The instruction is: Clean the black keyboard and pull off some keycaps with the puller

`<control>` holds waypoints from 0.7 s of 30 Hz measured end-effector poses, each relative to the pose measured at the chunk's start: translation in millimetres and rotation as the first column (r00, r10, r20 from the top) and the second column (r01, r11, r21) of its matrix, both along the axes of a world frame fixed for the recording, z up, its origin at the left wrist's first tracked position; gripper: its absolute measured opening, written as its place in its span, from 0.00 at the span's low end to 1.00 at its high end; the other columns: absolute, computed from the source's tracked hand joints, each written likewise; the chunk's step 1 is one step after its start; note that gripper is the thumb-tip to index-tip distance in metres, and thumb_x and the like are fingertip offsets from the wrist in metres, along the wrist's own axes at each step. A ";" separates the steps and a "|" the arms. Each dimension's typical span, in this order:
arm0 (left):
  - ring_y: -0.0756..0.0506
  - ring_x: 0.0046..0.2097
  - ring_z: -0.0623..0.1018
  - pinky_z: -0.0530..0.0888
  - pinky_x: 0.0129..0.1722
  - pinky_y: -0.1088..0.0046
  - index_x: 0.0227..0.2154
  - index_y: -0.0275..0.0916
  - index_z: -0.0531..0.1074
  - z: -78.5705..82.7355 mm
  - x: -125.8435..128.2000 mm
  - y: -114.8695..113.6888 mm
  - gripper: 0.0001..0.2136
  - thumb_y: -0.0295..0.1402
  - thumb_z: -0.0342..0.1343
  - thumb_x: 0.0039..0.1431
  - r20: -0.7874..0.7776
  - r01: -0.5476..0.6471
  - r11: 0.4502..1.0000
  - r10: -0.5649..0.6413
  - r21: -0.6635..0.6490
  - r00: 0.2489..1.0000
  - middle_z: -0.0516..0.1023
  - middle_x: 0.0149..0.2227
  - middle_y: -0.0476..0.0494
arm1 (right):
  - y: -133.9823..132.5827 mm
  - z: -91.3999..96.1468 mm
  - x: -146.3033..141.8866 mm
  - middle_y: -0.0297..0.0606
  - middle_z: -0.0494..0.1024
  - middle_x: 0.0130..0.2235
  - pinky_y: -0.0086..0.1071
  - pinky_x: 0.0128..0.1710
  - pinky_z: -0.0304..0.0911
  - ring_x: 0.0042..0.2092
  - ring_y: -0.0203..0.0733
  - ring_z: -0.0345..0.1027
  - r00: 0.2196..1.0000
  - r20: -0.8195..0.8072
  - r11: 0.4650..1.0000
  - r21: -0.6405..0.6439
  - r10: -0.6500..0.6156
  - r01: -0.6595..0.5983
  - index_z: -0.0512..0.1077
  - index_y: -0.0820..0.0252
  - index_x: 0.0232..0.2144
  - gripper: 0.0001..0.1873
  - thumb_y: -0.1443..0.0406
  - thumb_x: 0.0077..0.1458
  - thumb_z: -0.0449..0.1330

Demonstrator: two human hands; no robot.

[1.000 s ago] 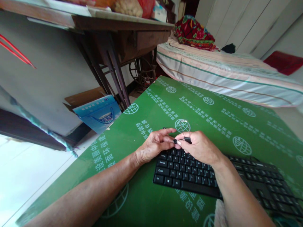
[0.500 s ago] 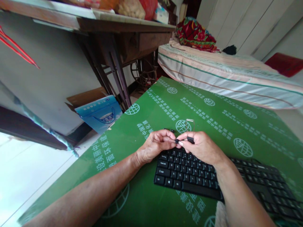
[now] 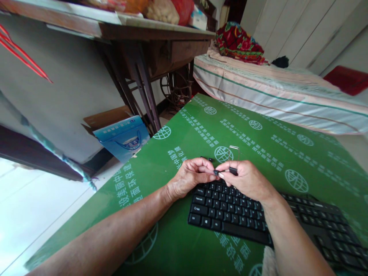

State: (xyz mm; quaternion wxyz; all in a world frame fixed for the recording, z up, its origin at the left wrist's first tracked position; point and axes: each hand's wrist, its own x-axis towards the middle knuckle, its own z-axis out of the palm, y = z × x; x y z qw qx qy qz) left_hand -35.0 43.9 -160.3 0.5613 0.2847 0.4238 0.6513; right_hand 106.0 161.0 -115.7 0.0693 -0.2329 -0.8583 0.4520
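Note:
My left hand (image 3: pixel 191 177) and my right hand (image 3: pixel 247 179) meet fingertip to fingertip above the top left corner of a black keyboard (image 3: pixel 230 210). Between them they pinch a small black piece (image 3: pixel 215 172); I cannot make out what it is. My right hand also grips a small black tool (image 3: pixel 233 171) with a thin wire loop (image 3: pixel 234 148) sticking up past the fingers. Another tiny black piece (image 3: pixel 210 159) lies on the green cloth just beyond my left hand.
The keyboard lies on a green table cover (image 3: pixel 258 138) printed with white globes and text. A wooden sewing-machine table (image 3: pixel 143 34) stands at the back left, a blue paper bag (image 3: pixel 123 136) beside a cardboard box on the floor, and a bed (image 3: pixel 273 92) behind.
Both hands stay pinched together at the same spot over the keyboard. Only the view has shifted slightly.

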 end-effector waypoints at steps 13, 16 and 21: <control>0.54 0.28 0.77 0.72 0.32 0.81 0.27 0.33 0.74 3.2 2.0 0.8 0.09 0.23 0.67 0.41 -0.006 -0.029 1.000 0.029 0.002 1.000 0.80 0.27 0.48 | 1.8 -2.5 0.0 0.30 0.72 0.21 0.25 0.22 0.56 0.22 0.31 0.61 1.000 -0.018 1.000 0.013 0.006 -0.006 0.77 0.61 0.37 0.12 0.66 0.51 0.57; 0.54 0.28 0.77 0.71 0.31 0.81 0.27 0.33 0.74 3.1 1.4 0.7 0.10 0.24 0.68 0.41 -0.018 -0.029 1.000 0.029 -0.010 0.999 0.80 0.27 0.48 | 2.0 -2.9 -0.2 0.30 0.72 0.21 0.25 0.23 0.56 0.22 0.31 0.61 0.999 -0.037 1.000 0.024 0.015 -0.014 0.77 0.60 0.36 0.11 0.65 0.51 0.57; 0.54 0.27 0.76 0.71 0.29 0.81 0.27 0.33 0.74 3.1 1.3 1.0 0.10 0.24 0.68 0.40 -0.018 -0.034 0.999 0.033 -0.014 0.999 0.79 0.25 0.49 | 1.1 -3.4 -0.4 0.30 0.73 0.22 0.25 0.23 0.55 0.23 0.31 0.62 0.999 -0.048 1.000 0.026 0.012 -0.011 0.77 0.60 0.34 0.09 0.65 0.50 0.58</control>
